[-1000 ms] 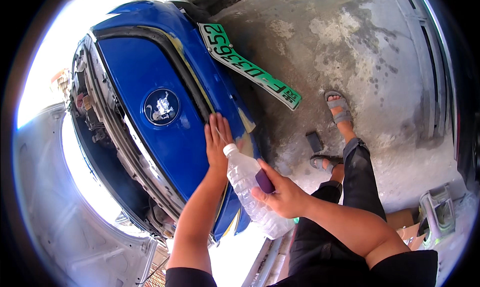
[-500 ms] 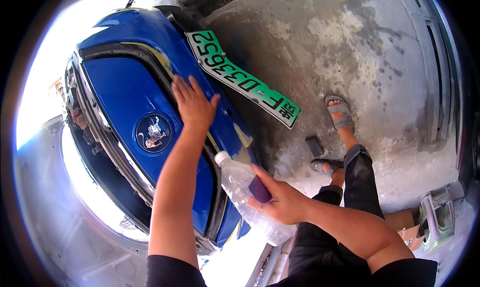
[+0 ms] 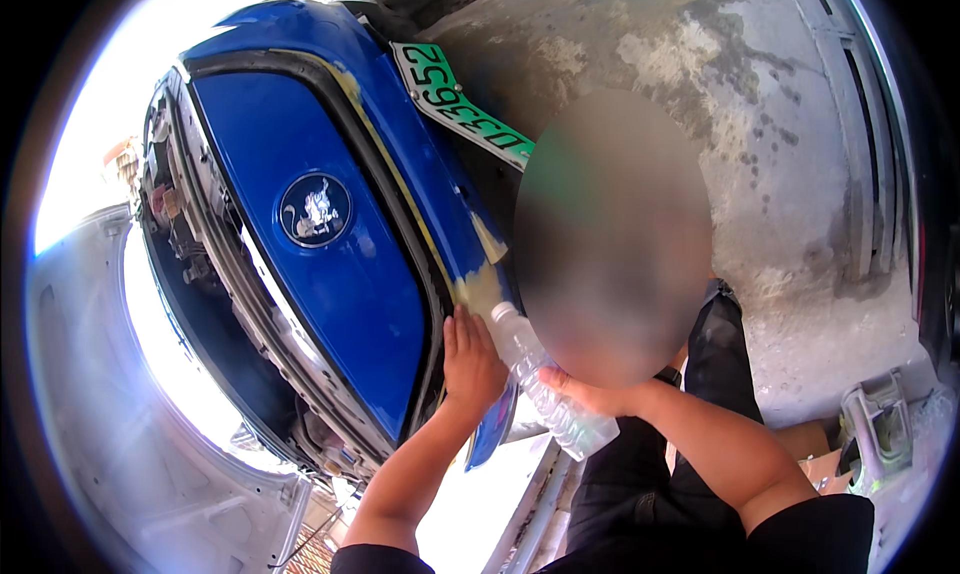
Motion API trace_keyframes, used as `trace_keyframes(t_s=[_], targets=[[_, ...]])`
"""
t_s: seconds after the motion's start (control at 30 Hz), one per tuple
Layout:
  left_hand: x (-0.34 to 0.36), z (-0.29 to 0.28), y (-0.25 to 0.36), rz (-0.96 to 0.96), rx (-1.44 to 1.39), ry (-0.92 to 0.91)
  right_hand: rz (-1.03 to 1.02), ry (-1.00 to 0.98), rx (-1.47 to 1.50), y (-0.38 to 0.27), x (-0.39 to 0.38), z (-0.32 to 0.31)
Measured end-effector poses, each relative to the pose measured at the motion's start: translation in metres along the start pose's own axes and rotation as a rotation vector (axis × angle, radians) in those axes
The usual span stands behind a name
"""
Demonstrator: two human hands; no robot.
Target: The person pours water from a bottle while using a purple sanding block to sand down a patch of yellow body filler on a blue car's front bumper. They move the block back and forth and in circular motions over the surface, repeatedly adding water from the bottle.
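Observation:
My left hand (image 3: 473, 362) lies flat with fingers stretched out on the blue car bumper (image 3: 430, 184), by a patch of yellowish filler (image 3: 478, 288) next to the black grille trim. In my right hand (image 3: 598, 396) is a clear plastic bottle (image 3: 562, 414) with a white cap, tilted so the cap points toward the filler patch. A blurred oval hides part of the right hand. The bottle's cap end is close beside my left fingertips.
A bent green-and-white licence plate (image 3: 455, 104) juts from the bumper; the oval covers its near end. A round emblem (image 3: 315, 210) sits on the blue front panel. The raised hood (image 3: 120, 374) is at left. A grey plastic stool (image 3: 878, 424) stands at lower right on concrete.
My left hand has slid from the bumper's upper middle down to its near end. The bottle has shifted slightly right. A blurred oval now covers the sandals and dark block seen before.

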State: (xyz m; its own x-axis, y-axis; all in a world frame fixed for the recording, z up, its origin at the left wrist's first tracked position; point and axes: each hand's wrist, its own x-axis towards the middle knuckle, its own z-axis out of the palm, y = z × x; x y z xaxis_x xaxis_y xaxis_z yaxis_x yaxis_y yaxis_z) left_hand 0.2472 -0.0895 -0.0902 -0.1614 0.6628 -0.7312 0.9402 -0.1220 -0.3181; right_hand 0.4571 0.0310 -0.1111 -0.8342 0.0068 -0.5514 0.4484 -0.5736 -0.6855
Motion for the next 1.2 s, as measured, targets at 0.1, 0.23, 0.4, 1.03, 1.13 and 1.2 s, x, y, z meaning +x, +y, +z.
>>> trace_keyframes(t_s=[0.1, 0.23, 0.4, 1.03, 1.13, 1.2], targets=[[-0.028, -0.019, -0.007, 0.035, -0.415, 0.186, -0.072, 0.094, -0.035, 0.010, 0.003, 0.008], [-0.030, -0.053, -0.028, 0.396, -0.577, 0.421, -0.184, 0.095, -0.165, -0.024, 0.006, 0.020], [-0.029, -0.050, -0.059, 0.362, -0.834, 0.329, -0.084, 0.020, 0.001, -0.033, 0.025, 0.013], [0.008, -0.049, -0.232, 0.211, -0.808, 0.555, -0.180, 0.603, -0.111, -0.014, 0.182, -0.004], [0.004, -0.040, -0.223, 0.143, -0.963, 0.601, -0.200, 0.631, -0.037, -0.019, 0.196, 0.015], [-0.010, -0.016, -0.227, 0.073, -1.245, 0.549, -0.186, 0.656, -0.052, -0.017, 0.203, 0.029]])
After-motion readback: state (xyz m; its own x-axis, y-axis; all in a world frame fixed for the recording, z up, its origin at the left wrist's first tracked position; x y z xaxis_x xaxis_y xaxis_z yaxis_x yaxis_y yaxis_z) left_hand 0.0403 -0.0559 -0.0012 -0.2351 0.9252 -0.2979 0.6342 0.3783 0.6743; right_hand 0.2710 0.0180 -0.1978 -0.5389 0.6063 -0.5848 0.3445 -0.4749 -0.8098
